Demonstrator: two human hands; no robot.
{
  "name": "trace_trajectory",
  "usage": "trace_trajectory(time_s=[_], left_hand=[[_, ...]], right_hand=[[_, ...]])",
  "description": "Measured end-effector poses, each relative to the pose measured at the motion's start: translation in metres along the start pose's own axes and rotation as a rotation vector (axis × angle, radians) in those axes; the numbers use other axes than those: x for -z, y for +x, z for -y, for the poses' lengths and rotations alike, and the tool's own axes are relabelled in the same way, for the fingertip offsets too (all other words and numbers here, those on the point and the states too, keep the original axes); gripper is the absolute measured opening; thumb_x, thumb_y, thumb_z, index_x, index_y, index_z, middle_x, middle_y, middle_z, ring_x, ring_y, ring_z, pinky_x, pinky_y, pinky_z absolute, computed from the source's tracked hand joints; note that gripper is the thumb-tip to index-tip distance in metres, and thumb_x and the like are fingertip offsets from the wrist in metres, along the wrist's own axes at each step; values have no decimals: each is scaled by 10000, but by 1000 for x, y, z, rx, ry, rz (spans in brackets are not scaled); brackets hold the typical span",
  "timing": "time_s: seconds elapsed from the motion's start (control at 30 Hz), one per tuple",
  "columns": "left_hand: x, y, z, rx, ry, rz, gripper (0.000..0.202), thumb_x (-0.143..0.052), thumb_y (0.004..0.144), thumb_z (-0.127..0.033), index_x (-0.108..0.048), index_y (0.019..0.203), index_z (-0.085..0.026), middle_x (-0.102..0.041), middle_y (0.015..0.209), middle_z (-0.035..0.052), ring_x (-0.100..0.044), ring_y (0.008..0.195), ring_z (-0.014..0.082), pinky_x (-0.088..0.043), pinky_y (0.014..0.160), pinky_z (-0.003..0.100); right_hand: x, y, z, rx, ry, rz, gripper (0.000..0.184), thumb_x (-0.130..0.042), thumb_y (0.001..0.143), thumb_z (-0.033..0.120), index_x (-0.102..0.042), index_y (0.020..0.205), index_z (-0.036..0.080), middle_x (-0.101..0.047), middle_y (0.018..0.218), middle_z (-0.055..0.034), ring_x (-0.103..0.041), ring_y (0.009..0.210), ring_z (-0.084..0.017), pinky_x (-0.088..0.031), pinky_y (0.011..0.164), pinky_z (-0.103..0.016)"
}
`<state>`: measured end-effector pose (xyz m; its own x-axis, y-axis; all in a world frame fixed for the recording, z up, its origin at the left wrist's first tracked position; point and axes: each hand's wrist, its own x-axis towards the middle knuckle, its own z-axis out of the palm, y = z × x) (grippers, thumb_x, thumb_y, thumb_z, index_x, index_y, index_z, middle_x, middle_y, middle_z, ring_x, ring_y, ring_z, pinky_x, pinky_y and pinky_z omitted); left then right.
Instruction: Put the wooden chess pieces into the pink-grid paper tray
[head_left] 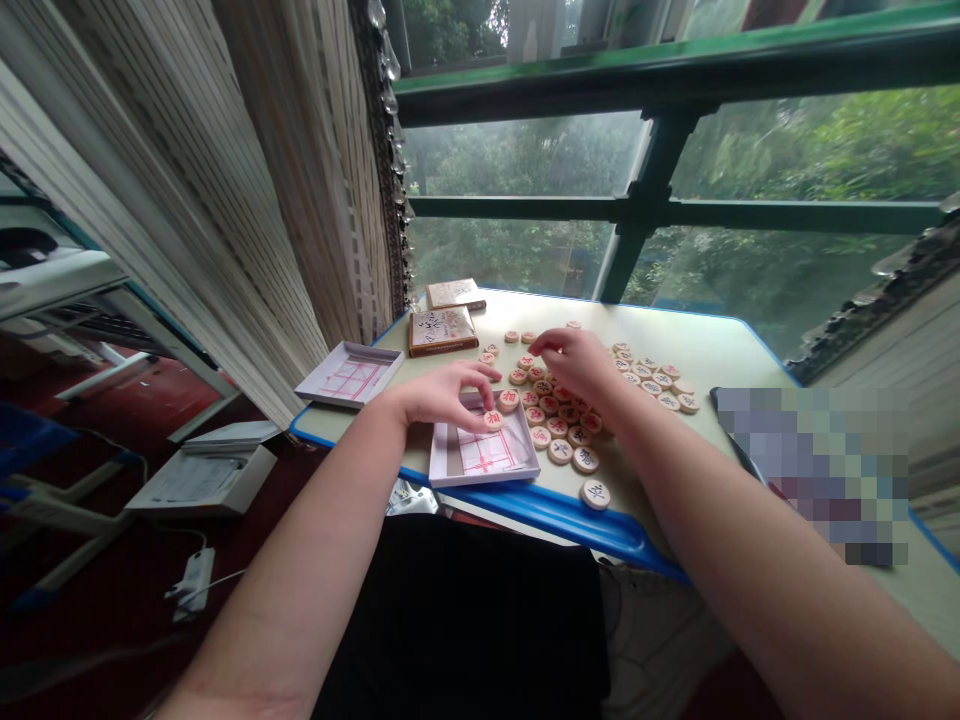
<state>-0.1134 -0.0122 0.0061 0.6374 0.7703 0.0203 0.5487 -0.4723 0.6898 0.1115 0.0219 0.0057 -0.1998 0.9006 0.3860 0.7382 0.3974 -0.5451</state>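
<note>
My left hand (pixel 454 392) is closed in a pinch on a round wooden xiangqi piece (pixel 493 421) with a red character, over an open white box (pixel 442 462). A folded sheet with red grid lines (pixel 491 450) lies inside that box. Close to the pinched piece is another red-marked piece (pixel 508 400); whether it rests on the box rim, I cannot tell. My right hand (pixel 579 362) reaches over many scattered pieces (pixel 556 427), its fingers curled together. Anything between those fingertips is hidden. Red and dark characters mark the loose pieces.
Two decorated boxes (pixel 442 330) lie at the table's back left, near another open white box (pixel 351 375). A blurred-out flat item (pixel 810 460) lies on the right. One piece (pixel 595 494) sits near the blue front edge (pixel 540 505). Behind is a window.
</note>
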Motion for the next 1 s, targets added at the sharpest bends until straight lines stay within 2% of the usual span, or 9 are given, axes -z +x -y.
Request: trace_trajectory(time_s=[0.27,0.47,0.8,0.9,1.0], left_hand=[[-1,3,1,26,15,22,128,-715,646,-308,-690,740,-224,-519,1341,52,-426,1286,249,-297,1088,371],[-3,3,-1,46,-2,-3,217,-734,632,-427,-685,701,-227,-539,1317,53,-428,1280,259,-306,1082,393],[-7,7,-2,41,-16,-112,304,-737,599,-486,-621,586,-205,-629,1180,65,-530,1156,252,-412,979,372],[-9,8,-2,32,-6,-155,331,-734,600,-489,-582,563,-197,-654,1089,62,-564,1078,239,-448,898,343],[-10,9,-1,29,25,-207,365,-737,595,-485,-525,541,-193,-651,862,40,-593,872,205,-461,713,304]], right_hand=[[0,0,1,1,16,7,273,-492,733,90,-740,780,192,-731,800,-23,-641,750,-151,-469,716,-251],[0,0,1,0,18,12,258,-506,740,94,-739,767,202,-732,800,-20,-642,761,-152,-468,717,-247],[0,1,2,11,-5,9,276,-494,729,87,-742,762,204,-727,773,-14,-637,731,-150,-472,711,-248],[1,0,2,5,-13,23,278,-494,730,92,-745,773,204,-728,781,-17,-638,737,-152,-472,712,-250],[0,0,2,4,-19,25,275,-496,731,101,-746,781,204,-730,794,-22,-640,748,-159,-473,722,-258]])
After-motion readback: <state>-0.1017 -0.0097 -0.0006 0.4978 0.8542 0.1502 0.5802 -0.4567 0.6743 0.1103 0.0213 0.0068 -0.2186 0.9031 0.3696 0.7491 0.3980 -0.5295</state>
